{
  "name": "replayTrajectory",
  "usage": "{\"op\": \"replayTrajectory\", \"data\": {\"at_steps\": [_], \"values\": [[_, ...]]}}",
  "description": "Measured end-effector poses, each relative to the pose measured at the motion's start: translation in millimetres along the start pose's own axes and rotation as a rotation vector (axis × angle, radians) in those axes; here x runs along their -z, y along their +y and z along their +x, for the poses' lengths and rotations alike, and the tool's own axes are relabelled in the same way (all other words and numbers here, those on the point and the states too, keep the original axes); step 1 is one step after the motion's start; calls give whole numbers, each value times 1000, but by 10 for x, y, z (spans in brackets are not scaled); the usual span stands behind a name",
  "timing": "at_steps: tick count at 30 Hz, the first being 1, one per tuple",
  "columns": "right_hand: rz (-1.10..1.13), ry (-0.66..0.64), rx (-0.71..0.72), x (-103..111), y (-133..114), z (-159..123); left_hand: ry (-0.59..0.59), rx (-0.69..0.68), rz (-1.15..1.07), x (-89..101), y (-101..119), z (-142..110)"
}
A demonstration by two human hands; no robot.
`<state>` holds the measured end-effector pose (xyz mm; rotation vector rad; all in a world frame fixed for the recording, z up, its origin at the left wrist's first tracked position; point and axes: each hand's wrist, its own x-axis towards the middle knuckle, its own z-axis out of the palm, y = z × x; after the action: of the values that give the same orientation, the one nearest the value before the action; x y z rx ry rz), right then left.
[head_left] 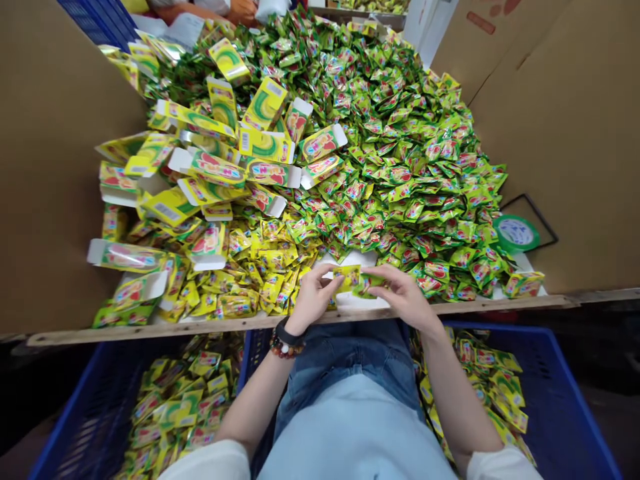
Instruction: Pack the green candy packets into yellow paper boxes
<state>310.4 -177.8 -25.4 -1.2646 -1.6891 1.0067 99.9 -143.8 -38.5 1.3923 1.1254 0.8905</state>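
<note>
Between thumb and fingers my left hand pinches a small yellow packet above the table's front edge. My right hand grips a small green packet by its right end. The two packets meet or overlap between my hands; I cannot tell if they are joined. A pile of yellow packets lies just left of my left hand. A large heap of green packets rises beyond my right hand. Open yellow-green cartons with white flaps lie jumbled over the left part of the heap.
Cardboard walls flank the table. A green tape roll leans at the right. Below the wooden edge stand a left blue crate and a right blue crate holding cartons. Another person's hand shows at the far side.
</note>
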Motion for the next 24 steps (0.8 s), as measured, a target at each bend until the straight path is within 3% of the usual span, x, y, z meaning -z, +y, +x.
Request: {"op": "replayTrajectory", "data": {"at_steps": [3, 6, 8, 11, 12, 14, 16, 18, 19, 21, 22, 24], "values": [[22, -27, -49, -111, -70, 15, -72, -4, -99, -89, 62, -23], [48, 121, -94, -229, -56, 33, -44, -9, -142, -153, 62, -59], [151, 181, -132, -315, -42, 20, -16, -14, -168, -183, 46, -97], [375, 164, -207, -420, -47, -34, -40, -35, -96, -111, 52, -165], [429, 175, -233, -432, -51, -58, -25, -59, -12, -20, 67, -186], [480, 268, -280, -398, -55, -108, 161, -156, 249, 303, 106, -213], [480, 383, -308, -301, -40, -154, 569, -281, 574, 790, 137, -217], [443, 457, -309, -193, -9, -186, 874, -270, 860, 1326, 132, -197], [416, 483, -304, -155, 8, -195, 910, -209, 933, 1562, 112, -179], [374, 510, -296, -134, 31, -200, 839, -96, 943, 1878, 38, -127], [367, 510, -293, -150, 32, -197, 784, -65, 902, 1940, -8, -96], [383, 497, -284, -213, 18, -189, 706, -80, 785, 1885, -92, -35]]}}
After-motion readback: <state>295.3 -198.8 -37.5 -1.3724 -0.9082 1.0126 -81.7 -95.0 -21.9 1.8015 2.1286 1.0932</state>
